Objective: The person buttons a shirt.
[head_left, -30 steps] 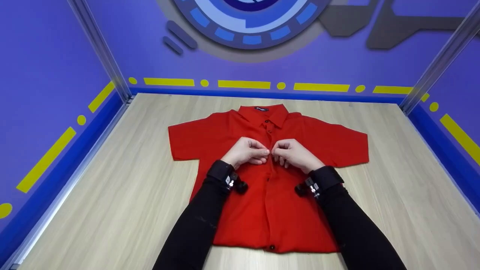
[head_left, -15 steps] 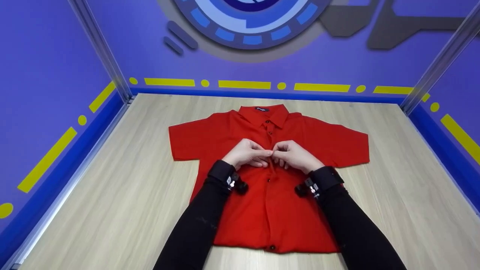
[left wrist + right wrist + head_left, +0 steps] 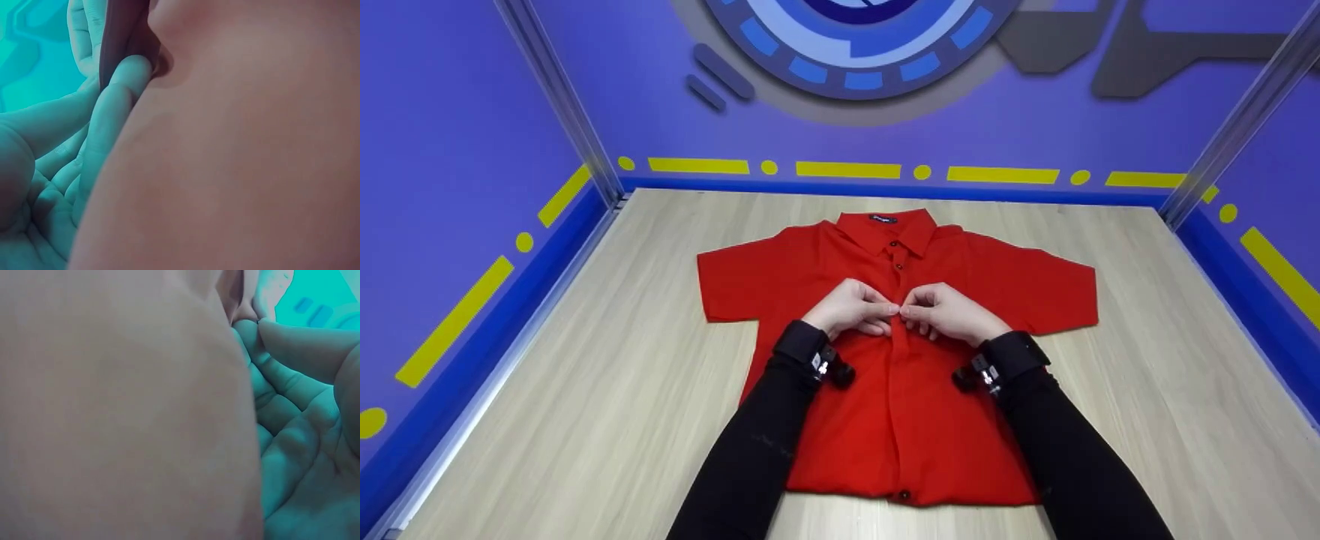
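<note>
A red short-sleeved shirt [image 3: 840, 420] lies front up, collar at the far side. At mid-chest, my left hand [image 3: 853, 307] pinches the front placket [image 3: 900, 341] between thumb and fingers. My right hand [image 3: 949, 313] pinches the same strip just opposite, and the fingertips of both hands nearly meet. In the left wrist view, a fold of cloth [image 3: 121, 39] stands between the left thumb and fingers. The right wrist view has the right thumb and index fingertip together at the cloth edge. Dark buttons show near the collar [image 3: 915, 232] and at the hem; whatever sits under the fingertips is hidden.
The shirt lies on a light wood-grain table [image 3: 585, 390]. Blue-purple panels [image 3: 840, 135] with yellow marks enclose the back and both sides, with metal posts at the far corners. Black wristbands with small cameras sit on both wrists.
Both hands have shifted slightly at the placket, still pinching. The placket below them has moved, covering a dark button that showed earlier beneath the hands.
</note>
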